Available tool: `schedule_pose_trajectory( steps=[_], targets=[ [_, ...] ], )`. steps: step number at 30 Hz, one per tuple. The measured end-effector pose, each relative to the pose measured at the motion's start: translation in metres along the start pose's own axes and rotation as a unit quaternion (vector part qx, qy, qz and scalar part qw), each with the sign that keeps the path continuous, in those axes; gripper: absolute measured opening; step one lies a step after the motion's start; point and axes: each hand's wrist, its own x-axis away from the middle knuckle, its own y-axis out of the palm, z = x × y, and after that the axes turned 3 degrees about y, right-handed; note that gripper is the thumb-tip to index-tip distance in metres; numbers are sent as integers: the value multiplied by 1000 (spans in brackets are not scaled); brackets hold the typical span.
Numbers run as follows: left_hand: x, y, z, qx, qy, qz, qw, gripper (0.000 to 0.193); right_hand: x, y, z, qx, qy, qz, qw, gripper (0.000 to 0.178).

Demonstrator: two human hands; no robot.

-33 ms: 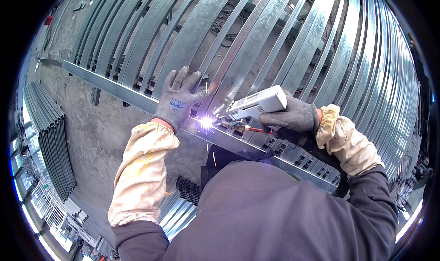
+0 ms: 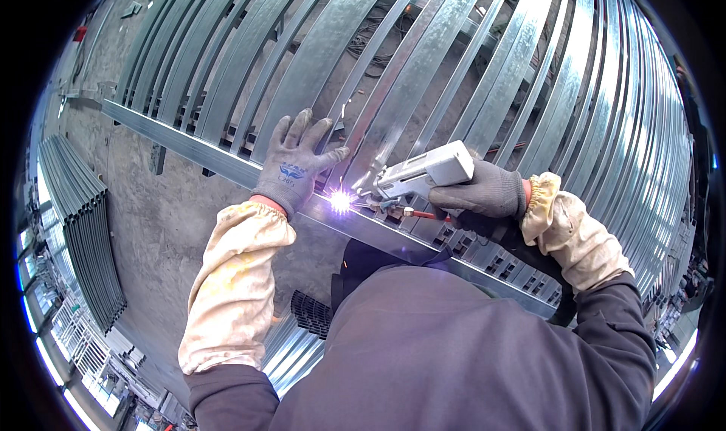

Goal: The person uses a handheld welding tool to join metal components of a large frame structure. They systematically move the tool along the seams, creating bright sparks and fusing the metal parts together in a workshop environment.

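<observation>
My right hand (image 2: 484, 189), in a grey glove, is wrapped round the grip of a white and grey welding gun (image 2: 427, 168). The gun's nozzle points left, at a joint where a flat bar meets the long metal edge rail (image 2: 386, 233). A bright violet-white arc (image 2: 340, 201) glows there and hides the joint itself. Just left of the glow lies my left hand (image 2: 293, 162), also gloved, palm down with fingers spread over the rail and the ends of the grey metal bars (image 2: 318, 60). A red-sleeved hose fitting (image 2: 416, 213) sits below the gun.
Many parallel bars form a wide rack reaching away and to the right. Bundled metal profiles (image 2: 87, 234) lie on the concrete floor (image 2: 159, 219) at left. More stacked tubes (image 2: 310, 315) stand near my left sleeve. Coiled cable (image 2: 370, 47) lies beneath the bars.
Sparks around the arc have shifted; the streaks below it are gone and a small one flies lower left. Both hands and the welding gun stay in place.
</observation>
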Motion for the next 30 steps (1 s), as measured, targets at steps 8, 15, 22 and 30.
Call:
schedule_pose_trajectory(
  steps=[8, 15, 22, 30],
  targets=[
    [1, 4, -2, -25, 17, 43, 999, 44, 4, -1, -2, 6, 11, -12, 1000, 37],
    [0, 4, -1, -23, 19, 44, 999, 47, 7, -1, 3, 14, 2, -7, 1000, 39],
    [1, 4, 0, -35, 13, 37, 999, 46, 11, -1, 4, -3, 14, -11, 1000, 40],
    [2, 6, 0, -8, 12, 50, 999, 41, 16, 1, 2, -21, 31, -9, 999, 41]
  ],
)
